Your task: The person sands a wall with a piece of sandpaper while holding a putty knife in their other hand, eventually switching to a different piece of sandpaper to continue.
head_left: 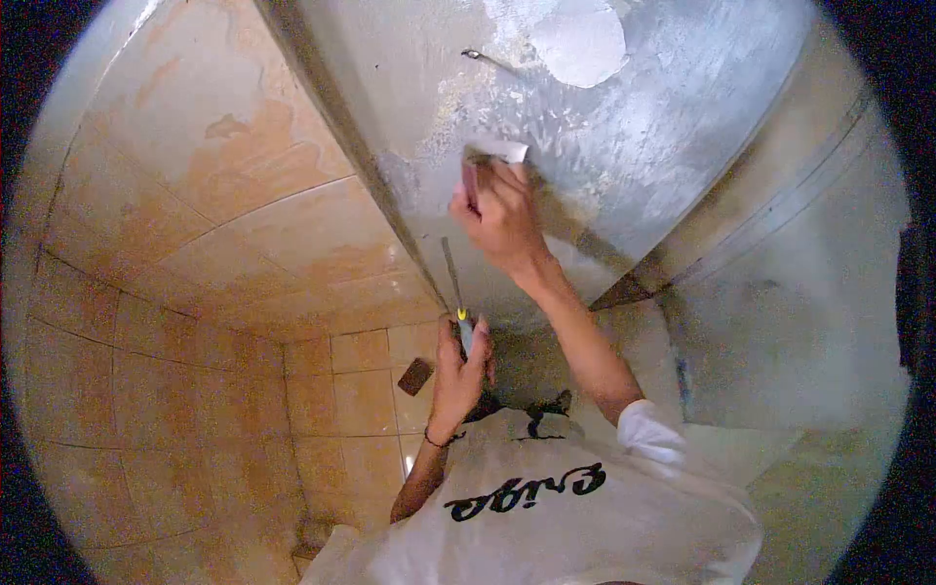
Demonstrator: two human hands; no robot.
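Note:
My right hand (502, 219) is closed around a folded piece of sandpaper (470, 185), reddish brown on one side with a pale edge at the top, and presses it to the grey wall panel (624, 127). Its outline is slightly blurred. Flaky, whitish patches of filler or paint (478, 102) surround that spot. Lower down, my left hand (460, 366) grips a screwdriver (464, 327) with a grey and yellow handle. Its long thin shaft points up, close to the panel's left edge, and the fingers hide part of the handle.
A small metal hook (471, 54) sticks out of the panel, near a round white patch (578, 44). Orange-beige tiles (234, 185) cover the left wall. On the tiled floor (356, 390) lies a dark brown rectangular piece (416, 376). A ledge edge (721, 175) runs along the right.

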